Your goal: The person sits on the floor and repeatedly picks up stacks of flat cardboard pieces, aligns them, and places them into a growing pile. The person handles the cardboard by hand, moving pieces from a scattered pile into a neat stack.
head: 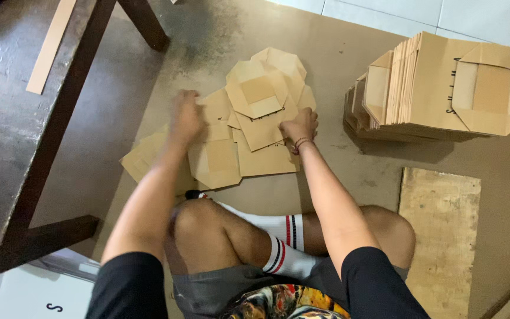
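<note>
Bags (249, 133), flat brown paper ones, lie fanned on the cardboard sheet (337, 65) on the floor before the seated person's knees. Left hand (185, 115) is blurred, curled at the pile's left edge; I cannot tell its grip. Right hand (300, 127) presses closed fingers on one bag. They look mid-gathering; squaring the pile to join the tall stack (438, 88) near the sheet's right edge seems next.

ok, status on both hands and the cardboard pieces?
Left hand and right hand both pressing on the loose pile of flat brown folded cardboard pieces on the floor. Tall stack of the same pieces stands apart, right. Nothing between.
</note>
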